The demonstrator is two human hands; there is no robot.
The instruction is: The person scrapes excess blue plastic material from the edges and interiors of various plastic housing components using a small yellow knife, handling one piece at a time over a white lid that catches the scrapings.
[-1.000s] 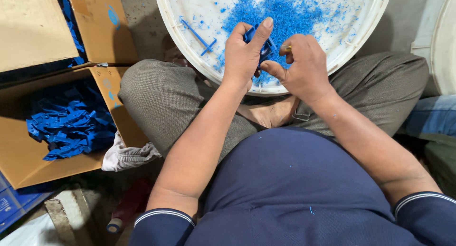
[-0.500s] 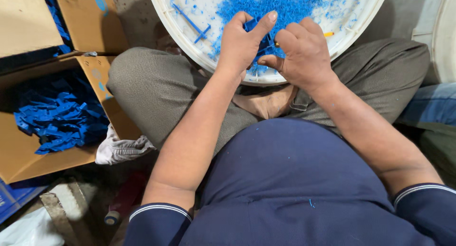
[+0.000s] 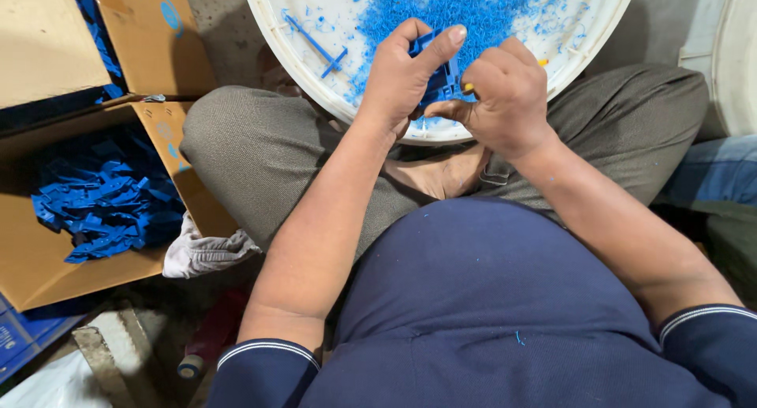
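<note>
Head view: 2 hands work 1 blue plastic part (image 3: 440,75) over a white tub (image 3: 315,77).
Left hand (image 3: 402,81) clasps the part, thumb across it; right hand (image 3: 505,96) is clenched around a yellow-tipped tool (image 3: 468,85) touching it. Tub holds blue shavings (image 3: 465,10) and a blue strip (image 3: 315,44). Cardboard box (image 3: 47,258) at left holds more blue parts (image 3: 106,207); a crumpled cloth (image 3: 205,250) lies just beside it.

- The blue part (image 3: 441,75) looked like hard, smooth plastic.
- The white basin (image 3: 315,69) was matt plastic, dusted with shavings.
- The box (image 3: 47,258) was rough brown cardboard.
- The rag (image 3: 206,252) was crumpled cloth.
</note>
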